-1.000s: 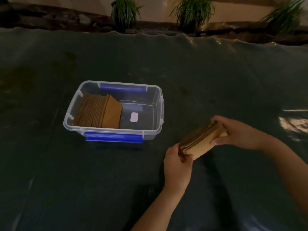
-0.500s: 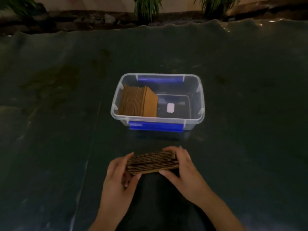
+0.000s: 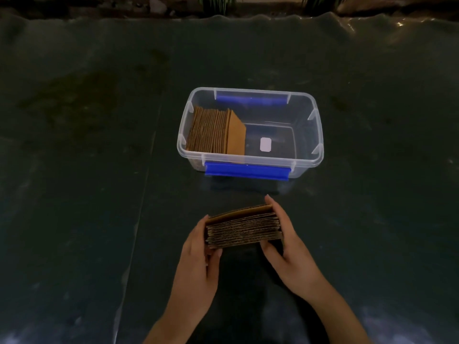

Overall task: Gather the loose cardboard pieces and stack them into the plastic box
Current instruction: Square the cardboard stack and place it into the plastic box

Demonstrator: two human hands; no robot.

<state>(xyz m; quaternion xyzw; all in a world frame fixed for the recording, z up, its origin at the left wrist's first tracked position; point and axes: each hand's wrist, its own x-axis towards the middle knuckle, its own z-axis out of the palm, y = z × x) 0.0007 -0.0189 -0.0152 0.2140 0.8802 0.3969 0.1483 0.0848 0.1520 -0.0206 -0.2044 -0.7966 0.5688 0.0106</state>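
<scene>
A clear plastic box (image 3: 319, 135) with blue clips stands on the dark sheet ahead of me. Inside, a row of brown cardboard pieces (image 3: 216, 132) leans against its left wall; the right half of the floor shows only a white label. Nearer to me, a thick bundle of cardboard pieces (image 3: 243, 228) is pressed between both hands. My left hand (image 3: 196, 266) clamps its left end. My right hand (image 3: 288, 252) clamps its right end, fingers over the top edge. The bundle is level, its edges facing me, a short way in front of the box.
A dark, wrinkled plastic sheet (image 3: 99, 170) covers the whole surface, with a crease running down its left part. Along the far edge lie stones and green plants (image 3: 216, 3). No loose cardboard pieces show on the sheet.
The bundle went from tilted at the right of the box to level and centred in front of it. Both hands kept their grip, and the view has swung so the box sits in the middle.
</scene>
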